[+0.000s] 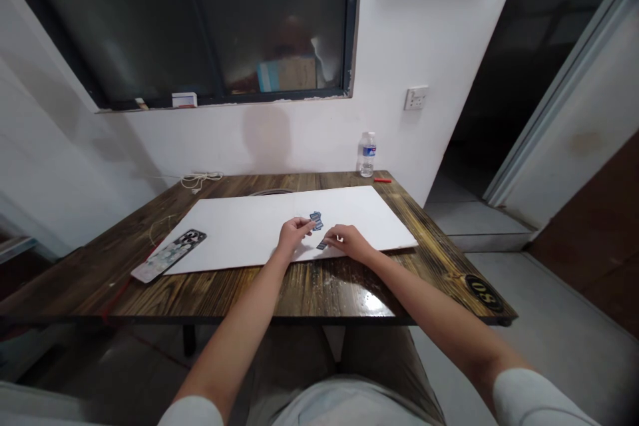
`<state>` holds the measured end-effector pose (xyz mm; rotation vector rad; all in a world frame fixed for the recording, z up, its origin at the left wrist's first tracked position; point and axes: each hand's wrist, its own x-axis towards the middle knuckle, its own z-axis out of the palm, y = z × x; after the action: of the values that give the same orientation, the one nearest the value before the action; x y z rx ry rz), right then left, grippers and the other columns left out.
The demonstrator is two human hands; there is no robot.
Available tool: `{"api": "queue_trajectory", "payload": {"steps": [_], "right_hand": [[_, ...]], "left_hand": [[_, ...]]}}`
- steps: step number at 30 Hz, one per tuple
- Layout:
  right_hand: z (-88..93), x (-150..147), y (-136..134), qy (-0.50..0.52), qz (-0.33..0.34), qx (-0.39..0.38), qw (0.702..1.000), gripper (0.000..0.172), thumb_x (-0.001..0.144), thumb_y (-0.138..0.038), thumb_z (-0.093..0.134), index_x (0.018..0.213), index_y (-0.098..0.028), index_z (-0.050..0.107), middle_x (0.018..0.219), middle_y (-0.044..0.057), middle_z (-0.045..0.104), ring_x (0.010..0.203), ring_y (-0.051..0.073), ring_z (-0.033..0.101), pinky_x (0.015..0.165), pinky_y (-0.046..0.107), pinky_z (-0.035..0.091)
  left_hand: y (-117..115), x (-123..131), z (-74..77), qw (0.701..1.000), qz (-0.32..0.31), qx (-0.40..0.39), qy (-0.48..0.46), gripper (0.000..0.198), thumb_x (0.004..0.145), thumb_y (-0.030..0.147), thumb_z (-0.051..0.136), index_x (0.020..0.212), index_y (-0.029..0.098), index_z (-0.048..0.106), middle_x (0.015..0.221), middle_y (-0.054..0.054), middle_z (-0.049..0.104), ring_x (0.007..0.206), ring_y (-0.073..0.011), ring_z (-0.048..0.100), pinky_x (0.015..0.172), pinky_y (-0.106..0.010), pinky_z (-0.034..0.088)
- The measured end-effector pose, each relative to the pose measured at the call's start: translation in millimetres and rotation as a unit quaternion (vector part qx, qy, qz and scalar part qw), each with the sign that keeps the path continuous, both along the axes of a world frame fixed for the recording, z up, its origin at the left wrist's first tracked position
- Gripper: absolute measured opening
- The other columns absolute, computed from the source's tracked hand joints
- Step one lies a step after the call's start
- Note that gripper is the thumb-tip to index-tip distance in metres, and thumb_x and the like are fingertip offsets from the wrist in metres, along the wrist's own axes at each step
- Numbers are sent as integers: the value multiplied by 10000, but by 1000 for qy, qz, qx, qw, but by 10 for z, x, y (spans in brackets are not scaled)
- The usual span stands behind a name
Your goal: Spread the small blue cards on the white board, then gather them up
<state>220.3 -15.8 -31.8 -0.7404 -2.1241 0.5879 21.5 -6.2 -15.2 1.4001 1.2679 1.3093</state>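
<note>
Over the middle of a white foam board [234, 233], both hands work close together, low above the surface. The left hand [294, 234] is pinched narrow, holding a small blue printed cutout [315, 220] up by its edge, apparently so that its shape stays in view. The right hand [349, 243] curves down, also narrow, over a second blue cutout [322, 245]; I cannot tell whether it grips that piece or only presses on it. The board lies flat on a wooden counter [100, 279], likely because it gives a smooth, pale ground on which such small pieces show up. Just beside the board's left end lies a phone [172, 254] in a patterned case, and a coil of white cable [201, 179] sits near the wall at the far edge. A plastic water bottle [367, 154] stands with a red stick [382, 180] lying beside it at the far right corner, well clear of the arms.
</note>
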Motion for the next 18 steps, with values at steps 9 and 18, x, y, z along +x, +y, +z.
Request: {"api": "queue_trajectory", "payload": {"steps": [9,18], "right_hand": [[17,36,42,130,-103,-57,985,339,765,-553,673,779,-217,629,627,1,638,565,146,533,564,266,393],[-22,8,91,200,-78,-111,970,436,682,-543,740,935,-216,599,645,-23,617,615,152,569,594,274,426]], "left_hand": [[-69,38,-8,990,-132,0,55,423,559,530,820,674,151,672,605,-34,664,566,-139,583,568,-252,427],[-121,56,5,983,-177,-4,56,413,574,514,831,685,148,676,609,-31,667,572,-137,586,589,-251,437]]}}
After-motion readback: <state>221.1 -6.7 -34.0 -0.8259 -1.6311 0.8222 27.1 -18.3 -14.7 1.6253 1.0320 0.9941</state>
